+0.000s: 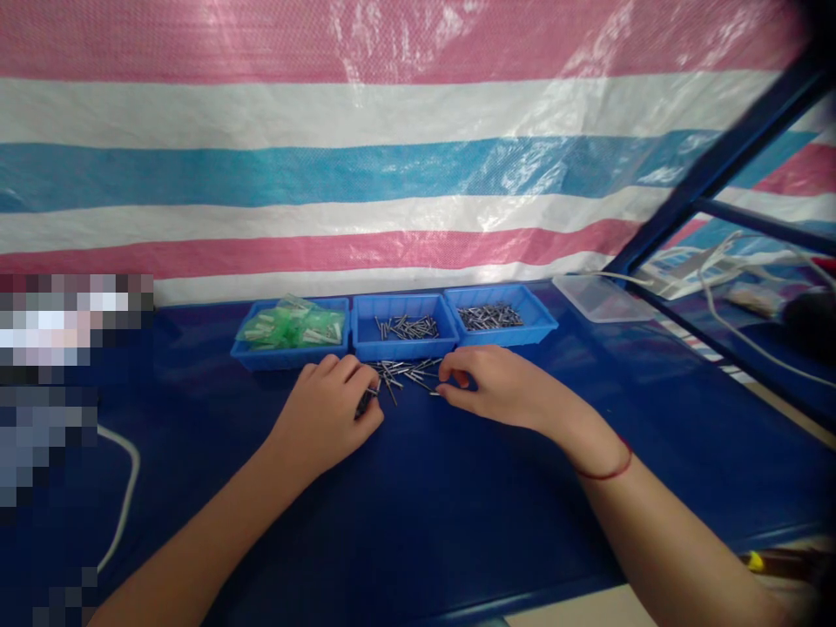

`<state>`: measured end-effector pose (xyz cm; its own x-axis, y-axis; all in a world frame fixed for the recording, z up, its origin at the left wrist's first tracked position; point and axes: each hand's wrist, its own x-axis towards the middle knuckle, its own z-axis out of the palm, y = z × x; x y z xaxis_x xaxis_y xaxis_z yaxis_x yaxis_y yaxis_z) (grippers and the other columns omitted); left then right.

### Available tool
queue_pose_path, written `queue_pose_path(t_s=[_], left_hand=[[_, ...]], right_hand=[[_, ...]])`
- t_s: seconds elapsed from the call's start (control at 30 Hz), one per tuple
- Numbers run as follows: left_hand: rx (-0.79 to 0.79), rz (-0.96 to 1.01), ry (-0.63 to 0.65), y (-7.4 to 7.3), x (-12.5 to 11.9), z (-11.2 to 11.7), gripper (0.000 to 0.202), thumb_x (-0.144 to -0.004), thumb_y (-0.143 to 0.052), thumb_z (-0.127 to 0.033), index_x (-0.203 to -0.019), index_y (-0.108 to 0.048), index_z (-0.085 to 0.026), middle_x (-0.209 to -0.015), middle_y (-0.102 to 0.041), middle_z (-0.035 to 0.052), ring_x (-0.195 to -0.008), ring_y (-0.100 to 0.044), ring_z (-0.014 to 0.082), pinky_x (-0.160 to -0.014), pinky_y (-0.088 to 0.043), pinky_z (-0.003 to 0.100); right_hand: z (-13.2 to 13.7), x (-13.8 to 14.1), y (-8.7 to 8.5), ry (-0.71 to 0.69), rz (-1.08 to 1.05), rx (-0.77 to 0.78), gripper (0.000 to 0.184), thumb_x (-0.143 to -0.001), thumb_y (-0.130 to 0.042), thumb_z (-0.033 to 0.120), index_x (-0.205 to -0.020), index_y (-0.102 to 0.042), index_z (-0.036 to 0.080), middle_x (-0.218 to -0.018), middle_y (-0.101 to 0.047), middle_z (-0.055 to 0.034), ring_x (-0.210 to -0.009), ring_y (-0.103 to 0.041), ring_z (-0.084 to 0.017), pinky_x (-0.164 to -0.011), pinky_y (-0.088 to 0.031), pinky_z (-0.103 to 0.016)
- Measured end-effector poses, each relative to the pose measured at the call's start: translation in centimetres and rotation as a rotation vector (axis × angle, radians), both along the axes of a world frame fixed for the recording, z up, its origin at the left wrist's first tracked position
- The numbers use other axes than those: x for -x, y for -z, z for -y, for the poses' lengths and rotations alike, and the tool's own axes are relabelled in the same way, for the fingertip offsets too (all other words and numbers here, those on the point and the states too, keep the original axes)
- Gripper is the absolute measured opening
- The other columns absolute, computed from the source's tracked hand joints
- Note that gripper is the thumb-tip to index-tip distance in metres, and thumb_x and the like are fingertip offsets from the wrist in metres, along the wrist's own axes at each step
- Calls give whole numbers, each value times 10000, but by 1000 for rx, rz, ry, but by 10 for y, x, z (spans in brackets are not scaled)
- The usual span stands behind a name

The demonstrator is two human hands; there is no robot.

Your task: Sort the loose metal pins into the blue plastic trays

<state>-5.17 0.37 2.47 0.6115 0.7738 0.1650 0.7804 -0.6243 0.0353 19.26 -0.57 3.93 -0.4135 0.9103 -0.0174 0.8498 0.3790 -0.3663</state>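
Observation:
My left hand (336, 405) is curled round a small bundle of thin metal pins (367, 399), which show dark between thumb and fingers. To its right, a loose heap of the same thin metal pins (408, 373) lies on the blue table in front of the middle tray. My right hand (487, 383) is at the right edge of this heap, thumb and forefinger bent into a pinch at the end of one pin; the exact contact is too small to see clearly. A red cord circles the right wrist.
Three blue trays stand in a row: the left tray (293, 355) holds green bags, the middle tray (405, 350) and right tray (515, 336) hold metal pins. A clear plastic lid (604, 300) lies farther right, by a dark metal frame (698, 205). A striped sheet (366, 174) hangs behind.

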Motion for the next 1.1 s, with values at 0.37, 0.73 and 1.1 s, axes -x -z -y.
queue_pose_path(t_s=[0.37,0.73,1.1], left_hand=[[212,-47,-55,-5,28,-15,329,-930,-440,-317,-1195,-591,-195,-1113,-584,94,-994,-599,236,-906,-480,373],[352,24,25,-21,35,-17,289,-847,-582,-437,-1036,-628,-225,-1008,-598,41,-893,-601,214,-806,-466,331],[400,-59,143,-7,3,-2,164,-928,-499,-262,-839,-603,-173,-881,-622,32,-780,-602,177,-705,-434,276]], right_hand=[[2,7,2,-45,-35,-50,165,-865,-532,238,-868,-682,169,-781,-648,-51,-710,-594,-155,-675,-396,-277],[3,8,2,-59,-32,-61,186,-887,-508,265,-898,-669,172,-799,-647,-54,-743,-609,-164,-703,-416,-288],[5,10,3,-64,-26,-72,178,-891,-506,262,-852,-650,166,-786,-641,-53,-749,-602,-168,-711,-413,-292]])
